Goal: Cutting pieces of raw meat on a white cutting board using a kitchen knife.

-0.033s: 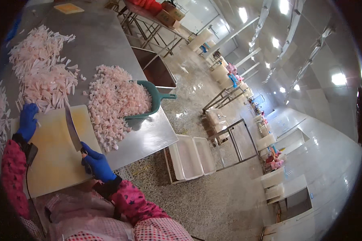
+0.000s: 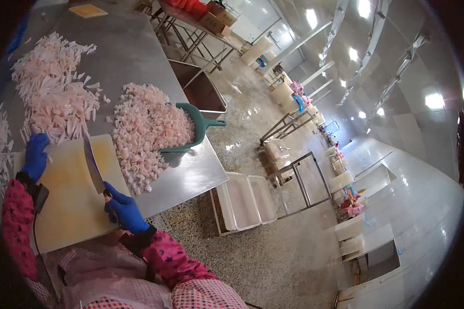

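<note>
Blue-gloved right hand (image 2: pixel 122 208) clenches the handle of a broad steel cleaver (image 2: pixel 93 166), blade flat over the smooth yellow cutting board (image 2: pixel 72 206), while the gloved left hand (image 2: pixel 36 156) curls loosely at the board's far corner beside pale pink, ragged strips (image 2: pixel 56 103)

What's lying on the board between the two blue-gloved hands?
In the head view, only the knife blade, held by the right hand. Otherwise the yellow cutting board is bare up to the left hand.
</note>
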A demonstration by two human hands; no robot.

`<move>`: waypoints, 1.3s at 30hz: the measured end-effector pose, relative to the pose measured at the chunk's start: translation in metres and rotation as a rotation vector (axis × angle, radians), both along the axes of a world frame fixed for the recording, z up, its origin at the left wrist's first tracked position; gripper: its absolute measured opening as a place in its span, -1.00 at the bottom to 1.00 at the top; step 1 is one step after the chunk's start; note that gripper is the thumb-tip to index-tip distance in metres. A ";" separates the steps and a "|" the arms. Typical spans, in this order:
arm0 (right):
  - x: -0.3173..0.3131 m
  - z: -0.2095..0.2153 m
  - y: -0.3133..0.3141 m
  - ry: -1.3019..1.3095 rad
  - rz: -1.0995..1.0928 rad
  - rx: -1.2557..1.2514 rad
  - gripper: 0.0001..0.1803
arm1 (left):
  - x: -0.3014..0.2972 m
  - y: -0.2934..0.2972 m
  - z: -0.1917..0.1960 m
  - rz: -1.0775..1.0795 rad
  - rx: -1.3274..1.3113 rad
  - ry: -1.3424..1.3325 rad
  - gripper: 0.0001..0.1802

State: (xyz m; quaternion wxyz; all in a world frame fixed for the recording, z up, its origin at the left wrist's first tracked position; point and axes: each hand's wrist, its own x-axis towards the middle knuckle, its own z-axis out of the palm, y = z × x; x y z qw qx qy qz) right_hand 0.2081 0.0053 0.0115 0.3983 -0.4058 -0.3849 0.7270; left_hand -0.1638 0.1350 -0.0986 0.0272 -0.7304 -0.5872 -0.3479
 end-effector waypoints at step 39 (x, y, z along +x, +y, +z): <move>-0.005 0.025 -0.004 -0.126 -0.003 0.005 -0.50 | 0.054 -0.107 0.118 0.067 -0.175 -0.098 -0.79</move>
